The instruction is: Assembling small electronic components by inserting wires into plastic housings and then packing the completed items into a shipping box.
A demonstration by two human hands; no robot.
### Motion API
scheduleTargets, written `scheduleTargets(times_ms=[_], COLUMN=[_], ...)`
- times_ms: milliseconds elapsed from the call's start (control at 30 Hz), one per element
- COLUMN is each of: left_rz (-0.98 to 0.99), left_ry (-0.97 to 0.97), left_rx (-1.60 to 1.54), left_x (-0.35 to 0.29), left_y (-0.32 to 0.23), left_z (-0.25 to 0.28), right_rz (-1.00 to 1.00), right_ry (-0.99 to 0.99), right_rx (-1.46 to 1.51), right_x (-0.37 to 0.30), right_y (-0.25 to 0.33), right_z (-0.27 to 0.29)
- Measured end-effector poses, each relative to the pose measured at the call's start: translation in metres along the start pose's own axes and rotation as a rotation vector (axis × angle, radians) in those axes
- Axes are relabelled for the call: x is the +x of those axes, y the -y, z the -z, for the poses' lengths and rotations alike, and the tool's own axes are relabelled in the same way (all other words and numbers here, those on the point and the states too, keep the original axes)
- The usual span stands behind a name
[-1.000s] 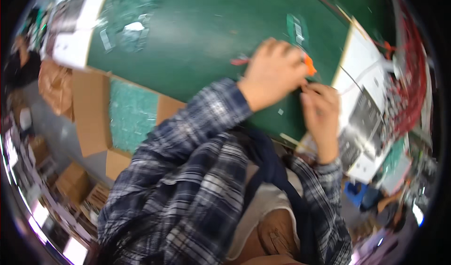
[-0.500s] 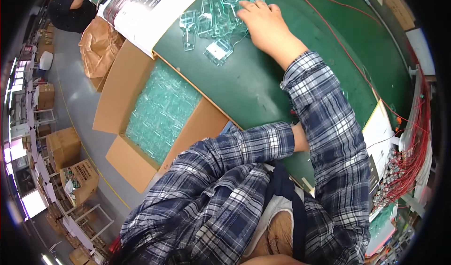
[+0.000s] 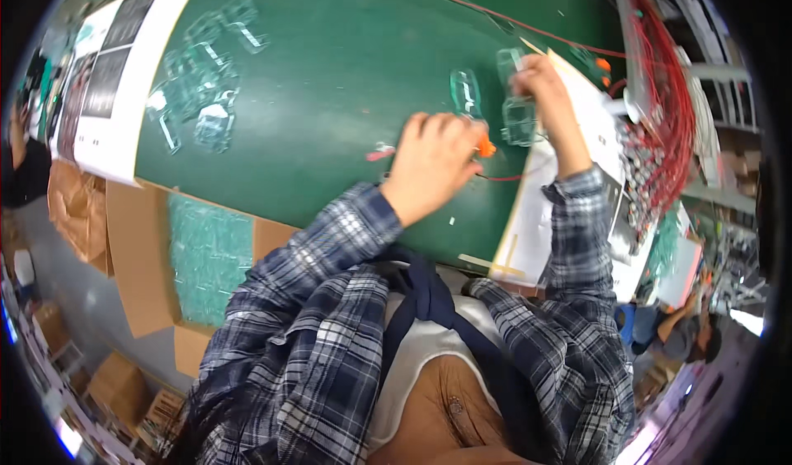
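Observation:
My right hand [image 3: 551,102] pinches a long clear plastic case [image 3: 518,122] above the right part of the green table, its fingertips across the middle of the piece. My left hand [image 3: 433,164] is beside it over the table, fingers curled; a small orange part [image 3: 486,147] shows between its index finger and thumb. Another clear plastic case [image 3: 466,92] lies just beyond the left fingertips. Left of that hand is a small pink-and-white piece [image 3: 380,151]. A loose pile of clear plastic cases [image 3: 202,69] lies at the far left.
An open cardboard box [image 3: 140,250] full of clear plastic pieces stands at the table's near left edge. Printed sheets [image 3: 536,209] lie right of my hands. A bundle of red wires [image 3: 668,127] hangs at the right. A red wire crosses the far table.
My right hand has left the pile and come right with a clear case. My left hand, hidden behind the right sleeve before, now shows. The view has turned to the right.

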State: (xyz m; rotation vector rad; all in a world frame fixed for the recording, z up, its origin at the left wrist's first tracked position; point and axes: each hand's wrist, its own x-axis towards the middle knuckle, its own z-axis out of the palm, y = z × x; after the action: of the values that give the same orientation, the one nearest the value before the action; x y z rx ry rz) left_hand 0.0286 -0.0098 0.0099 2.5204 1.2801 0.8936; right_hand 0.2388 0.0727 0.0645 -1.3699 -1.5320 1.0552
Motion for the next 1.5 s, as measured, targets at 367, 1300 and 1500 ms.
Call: scheduleTargets(times_ms=[367, 1300, 1500], left_rz=[0.123, 0.271, 0.711], left_ry=[-0.064, -0.122, 0.24], left_rx=[-0.25, -0.959, -1.447], left_x=[-0.007, -0.006, -0.004], left_y=[-0.007, -0.003, -0.013], left_z=[-0.012, -0.004, 0.034], right_rz=[0.144, 0.234, 0.458], right_ry=[0.015, -0.131, -0.173], right_rx=[-0.835, -0.843, -0.494], right_x=[-0.099, -0.092, -0.099], right_y=[-0.03, -0.001, 0.033], right_z=[0.004, -0.067, -0.065])
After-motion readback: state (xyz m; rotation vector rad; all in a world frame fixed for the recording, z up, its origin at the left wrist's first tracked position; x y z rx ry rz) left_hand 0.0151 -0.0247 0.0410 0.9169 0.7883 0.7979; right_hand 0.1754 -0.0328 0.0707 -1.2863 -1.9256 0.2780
